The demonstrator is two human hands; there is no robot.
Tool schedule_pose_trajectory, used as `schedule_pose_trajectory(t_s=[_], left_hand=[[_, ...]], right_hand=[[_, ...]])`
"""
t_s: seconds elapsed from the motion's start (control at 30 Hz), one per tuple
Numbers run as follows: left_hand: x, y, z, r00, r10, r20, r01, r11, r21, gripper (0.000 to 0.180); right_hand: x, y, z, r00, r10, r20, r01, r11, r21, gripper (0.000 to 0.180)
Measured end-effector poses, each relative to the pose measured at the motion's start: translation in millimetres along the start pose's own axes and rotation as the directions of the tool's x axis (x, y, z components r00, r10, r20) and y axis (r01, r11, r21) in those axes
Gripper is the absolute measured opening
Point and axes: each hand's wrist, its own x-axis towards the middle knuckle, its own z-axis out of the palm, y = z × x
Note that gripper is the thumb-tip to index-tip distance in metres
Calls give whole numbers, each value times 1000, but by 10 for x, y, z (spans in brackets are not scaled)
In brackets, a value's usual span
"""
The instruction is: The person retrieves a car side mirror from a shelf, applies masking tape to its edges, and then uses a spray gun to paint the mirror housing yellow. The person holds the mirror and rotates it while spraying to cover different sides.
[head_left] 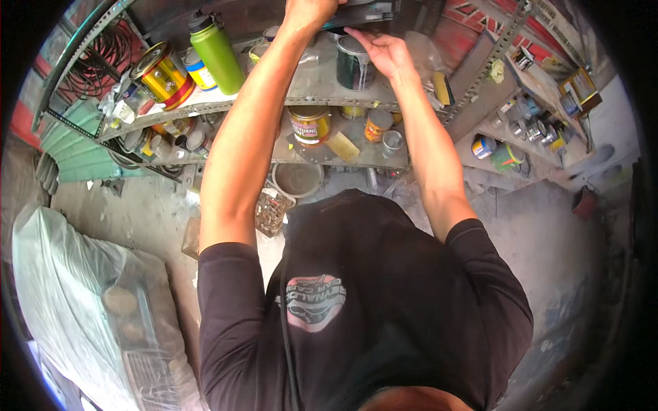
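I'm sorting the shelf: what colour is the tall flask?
Green, with a black cap: the tall metal flask shows best in the head view.

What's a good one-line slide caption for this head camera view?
Both hands reach up to a dark object at the top of a cluttered metal shelf, above a dark paint can and a green bottle.
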Motion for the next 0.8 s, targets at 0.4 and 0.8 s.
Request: schedule_pose_trajectory(t_s=[0.4,0.8], left_hand=[[-15,-76,88,999,-37,2,37,999,-37,26],[11,-169,164,998,-30,51,33,998,-58,25]], right_hand=[[44,24,-67,1000,19,-8,-19,999,-34,72],[28,-55,-179,996,91,-13,-91,996,-11,76]])
